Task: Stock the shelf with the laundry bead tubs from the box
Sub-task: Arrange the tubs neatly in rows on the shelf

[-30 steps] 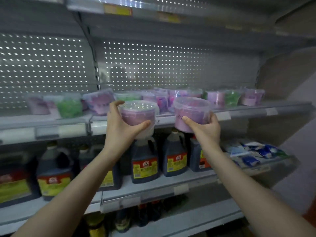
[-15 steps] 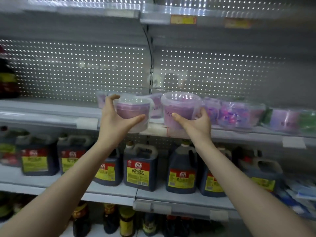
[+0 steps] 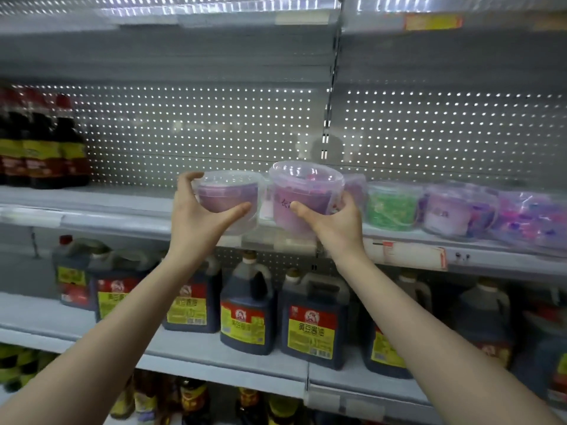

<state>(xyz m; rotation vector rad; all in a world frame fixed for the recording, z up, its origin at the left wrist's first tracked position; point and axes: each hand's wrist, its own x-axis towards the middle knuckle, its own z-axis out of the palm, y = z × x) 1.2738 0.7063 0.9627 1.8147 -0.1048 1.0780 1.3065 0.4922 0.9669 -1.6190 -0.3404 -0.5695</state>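
Observation:
My left hand grips a clear tub of purple laundry beads from the left side, thumb across its front. Beside it, my right hand grips a second purple bead tub from below and the right, tilted a little toward me. Both tubs are held at the front edge of the grey shelf; whether they touch it I cannot tell. To the right a green bead tub and several purple tubs stand in a row on the same shelf. The box is out of view.
Dark bottles with red and yellow labels stand at the shelf's far left. Large soy sauce jugs fill the shelf below, and smaller bottles sit lower still. A perforated back panel closes the shelf behind.
The view has swung left along the shelf and both hands with their tubs have moved left with it. The row of stocked tubs now lies to the right of my hands.

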